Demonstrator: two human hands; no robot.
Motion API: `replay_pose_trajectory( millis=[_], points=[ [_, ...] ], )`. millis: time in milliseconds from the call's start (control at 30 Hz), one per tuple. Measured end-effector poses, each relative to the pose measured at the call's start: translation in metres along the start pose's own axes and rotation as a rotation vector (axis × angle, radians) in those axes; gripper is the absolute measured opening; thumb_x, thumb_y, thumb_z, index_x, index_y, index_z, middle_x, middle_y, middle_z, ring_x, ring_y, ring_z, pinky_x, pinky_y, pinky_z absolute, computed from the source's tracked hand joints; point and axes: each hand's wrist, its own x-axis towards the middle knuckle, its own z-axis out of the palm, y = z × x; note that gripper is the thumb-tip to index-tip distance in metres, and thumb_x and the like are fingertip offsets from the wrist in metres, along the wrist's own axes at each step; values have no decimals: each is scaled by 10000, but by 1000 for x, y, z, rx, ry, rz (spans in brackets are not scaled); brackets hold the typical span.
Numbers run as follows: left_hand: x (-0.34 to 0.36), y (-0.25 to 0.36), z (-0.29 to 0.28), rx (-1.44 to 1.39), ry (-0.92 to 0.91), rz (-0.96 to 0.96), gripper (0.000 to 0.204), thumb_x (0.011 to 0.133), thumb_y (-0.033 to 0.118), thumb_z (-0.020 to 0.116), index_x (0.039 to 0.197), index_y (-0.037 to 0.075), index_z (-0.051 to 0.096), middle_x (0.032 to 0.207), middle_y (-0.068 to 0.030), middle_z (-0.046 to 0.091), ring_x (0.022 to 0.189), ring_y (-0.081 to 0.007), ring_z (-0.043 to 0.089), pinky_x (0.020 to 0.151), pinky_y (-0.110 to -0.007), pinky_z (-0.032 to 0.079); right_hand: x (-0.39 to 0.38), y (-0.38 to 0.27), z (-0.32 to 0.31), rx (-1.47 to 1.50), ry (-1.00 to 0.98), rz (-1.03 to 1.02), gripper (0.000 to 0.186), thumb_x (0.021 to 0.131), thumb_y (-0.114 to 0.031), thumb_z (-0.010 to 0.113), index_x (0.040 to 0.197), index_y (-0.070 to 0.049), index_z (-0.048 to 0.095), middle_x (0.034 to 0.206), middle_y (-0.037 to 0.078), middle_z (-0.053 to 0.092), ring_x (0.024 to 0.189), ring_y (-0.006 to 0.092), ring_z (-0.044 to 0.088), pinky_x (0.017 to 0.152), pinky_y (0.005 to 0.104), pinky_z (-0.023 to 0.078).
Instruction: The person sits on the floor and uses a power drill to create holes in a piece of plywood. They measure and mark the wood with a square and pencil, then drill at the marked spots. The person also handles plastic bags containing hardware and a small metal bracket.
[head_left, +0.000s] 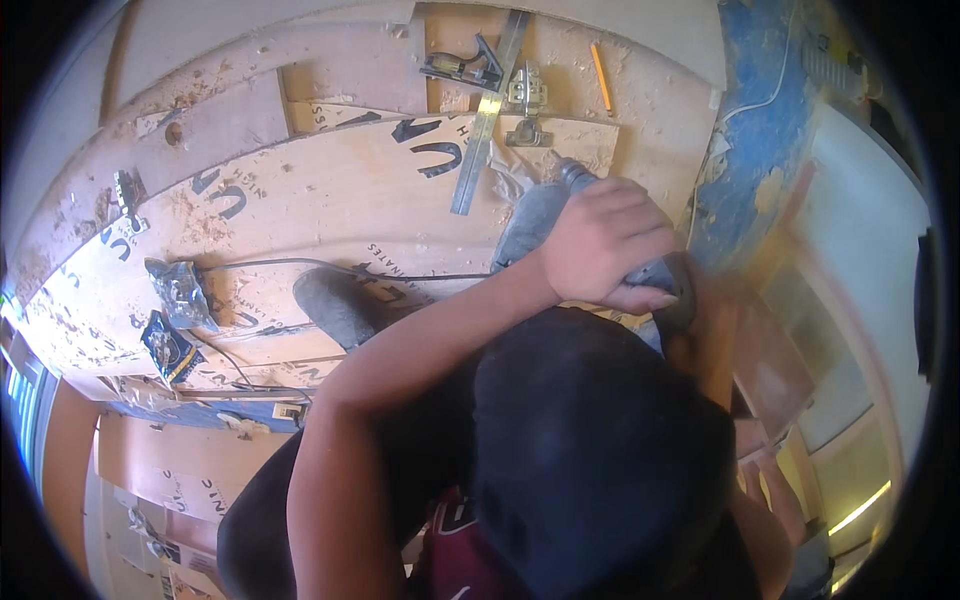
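My left hand [612,238] is closed around a grey-blue power drill [655,274]. The drill's chuck end points up and left, over the plywood [330,200]. Close behind the drill body, my right hand [688,345] is mostly hidden and blurred, so its fingers do not show. A grey shoe [530,225] rests on the plywood just under the drill's front end, and another grey shoe [340,305] is to its left. A dark cap [600,450] covers much of the lower middle.
Beyond the drill lie a metal ruler [480,150], a black-and-metal hand tool [465,65], metal hardware [528,92] and an orange pencil [601,78]. A dark cord [350,267] crosses the plywood near a foil packet [180,290]. Another person's hand [775,485] appears at lower right.
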Motion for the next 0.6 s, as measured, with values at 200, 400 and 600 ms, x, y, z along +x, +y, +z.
replay_pose_trajectory(
  millis=[200, 400, 600],
  points=[
    [10, 6, 13, -6, 88, -12, 574, 674, 547, 914, 1006, 112, 744, 942, -54, 723, 867, -278, 707, 923, -430, 546, 3, 17, 8, 33, 1, 58, 428, 856, -105, 717, 1270, -25, 645, 912, 270, 713, 885, 516, 699, 718, 511, 564],
    [4, -2, 19, 31, 156, -13, 503, 687, 494, 919, 962, 112, 742, 911, -40, 721, 839, -268, 707, 883, -411, 543, 15, 8, 10, 33, 29, 10, 399, 855, -76, 681, 1250, -21, 658, 891, 278, 703, 882, 523, 692, 710, 508, 566],
    [7, -6, 17, 34, 157, -57, 469, 680, 461, 914, 945, 114, 741, 905, -38, 716, 839, -264, 705, 852, -397, 537, 27, 0, -3, 26, -74, 51, 434, 847, -43, 660, 1280, -15, 649, 883, 281, 702, 873, 528, 690, 704, 516, 565]
  ],
)
